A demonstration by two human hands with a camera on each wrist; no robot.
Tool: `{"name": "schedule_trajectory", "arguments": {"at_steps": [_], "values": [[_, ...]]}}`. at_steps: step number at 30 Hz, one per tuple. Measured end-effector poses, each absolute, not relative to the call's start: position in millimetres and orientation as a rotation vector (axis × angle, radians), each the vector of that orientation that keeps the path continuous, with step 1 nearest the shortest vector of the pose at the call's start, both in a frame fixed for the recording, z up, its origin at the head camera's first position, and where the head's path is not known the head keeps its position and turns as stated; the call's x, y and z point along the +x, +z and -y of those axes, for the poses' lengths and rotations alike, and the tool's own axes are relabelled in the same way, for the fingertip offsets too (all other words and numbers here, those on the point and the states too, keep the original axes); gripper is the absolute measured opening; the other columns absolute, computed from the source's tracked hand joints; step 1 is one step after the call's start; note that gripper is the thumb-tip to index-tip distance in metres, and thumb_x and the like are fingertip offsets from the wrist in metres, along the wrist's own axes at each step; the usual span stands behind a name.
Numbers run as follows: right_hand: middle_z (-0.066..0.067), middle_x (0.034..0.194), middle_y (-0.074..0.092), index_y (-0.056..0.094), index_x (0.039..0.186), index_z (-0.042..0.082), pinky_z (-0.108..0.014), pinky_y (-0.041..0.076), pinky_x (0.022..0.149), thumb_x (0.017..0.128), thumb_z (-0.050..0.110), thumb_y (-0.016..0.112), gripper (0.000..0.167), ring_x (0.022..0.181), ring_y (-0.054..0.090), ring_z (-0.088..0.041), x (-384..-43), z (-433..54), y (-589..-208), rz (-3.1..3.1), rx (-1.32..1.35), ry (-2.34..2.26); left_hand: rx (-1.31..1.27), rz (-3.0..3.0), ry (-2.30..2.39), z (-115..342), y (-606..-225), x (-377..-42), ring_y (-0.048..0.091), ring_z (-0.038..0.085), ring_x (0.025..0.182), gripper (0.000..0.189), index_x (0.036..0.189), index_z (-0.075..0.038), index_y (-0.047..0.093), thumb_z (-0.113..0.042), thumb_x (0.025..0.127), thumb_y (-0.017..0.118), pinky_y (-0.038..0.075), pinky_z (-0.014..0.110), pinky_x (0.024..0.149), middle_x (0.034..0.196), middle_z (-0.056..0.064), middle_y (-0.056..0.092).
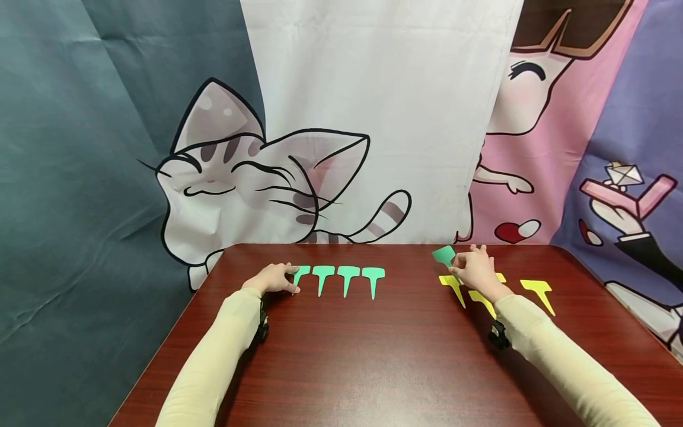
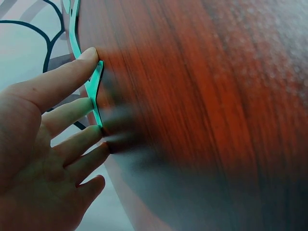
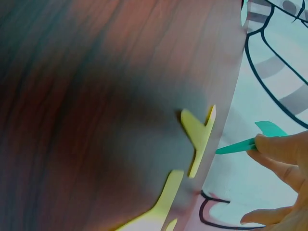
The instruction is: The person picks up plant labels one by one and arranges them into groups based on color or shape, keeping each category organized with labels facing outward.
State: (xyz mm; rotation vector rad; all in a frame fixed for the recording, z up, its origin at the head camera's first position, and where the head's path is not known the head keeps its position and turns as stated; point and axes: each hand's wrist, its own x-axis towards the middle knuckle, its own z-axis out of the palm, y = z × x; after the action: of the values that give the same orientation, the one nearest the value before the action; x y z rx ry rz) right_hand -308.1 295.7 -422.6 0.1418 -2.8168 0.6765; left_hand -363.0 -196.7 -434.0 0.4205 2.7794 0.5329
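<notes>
My right hand (image 1: 474, 271) pinches a green T-shaped plant label (image 1: 444, 255) between thumb and fingers. In the right wrist view that held label (image 3: 238, 146) is raised off the table, its stem pointing left. Below it in the head view lies a yellow plant label (image 1: 453, 287). My left hand (image 1: 274, 279) rests at the left end of a row of green labels, its fingers spread and fairly straight. The leftmost green label (image 1: 301, 271) is partly covered by it; in the left wrist view the fingertips are right at that label (image 2: 95, 89).
More green labels (image 1: 348, 271) lie in the row, stems toward me. Other yellow labels (image 1: 536, 287) lie scattered around the right forearm. The brown wooden table (image 1: 341, 362) ends at a cartoon-printed cloth backdrop (image 1: 427, 118).
</notes>
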Motion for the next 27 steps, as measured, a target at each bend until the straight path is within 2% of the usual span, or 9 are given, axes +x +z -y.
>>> {"name": "schedule_trajectory", "arguments": {"at_steps": [7, 18, 27], "values": [[-0.039, 0.13, 0.046, 0.062, 0.067, 0.008, -0.08, 0.013, 0.097, 0.082, 0.014, 0.069, 0.019, 0.132, 0.016, -0.064, -307.9, -278.5, -424.8, 2.832, 0.146, 0.683, 0.416, -2.786, 0.526, 196.9, -433.3, -363.6, 0.024, 0.041, 0.141, 0.071, 0.144, -0.014, 0.044, -0.031, 0.082, 0.073, 0.031, 0.053, 0.109, 0.153, 0.017, 0.029], [-0.039, 0.128, 0.048, 0.061, 0.063, 0.01, -0.081, 0.013, 0.096, 0.079, 0.013, 0.072, 0.019, 0.132, 0.015, -0.064, -309.9, -253.9, -433.7, 2.833, 0.172, 0.678, 0.419, -2.773, 0.528, 196.3, -432.9, -362.1, 0.024, 0.041, 0.141, 0.071, 0.145, -0.014, 0.042, -0.031, 0.083, 0.073, 0.031, 0.052, 0.11, 0.154, 0.018, 0.027], [-0.039, 0.136, 0.04, 0.062, 0.062, 0.01, -0.079, 0.012, 0.099, 0.078, 0.014, 0.073, 0.019, 0.134, 0.014, -0.062, -314.4, -236.6, -437.2, 2.853, 0.187, 0.697, 0.412, -2.774, 0.517, 196.0, -433.0, -362.2, 0.023, 0.041, 0.141, 0.071, 0.145, -0.014, 0.042, -0.032, 0.083, 0.073, 0.031, 0.052, 0.11, 0.154, 0.017, 0.027]]}}
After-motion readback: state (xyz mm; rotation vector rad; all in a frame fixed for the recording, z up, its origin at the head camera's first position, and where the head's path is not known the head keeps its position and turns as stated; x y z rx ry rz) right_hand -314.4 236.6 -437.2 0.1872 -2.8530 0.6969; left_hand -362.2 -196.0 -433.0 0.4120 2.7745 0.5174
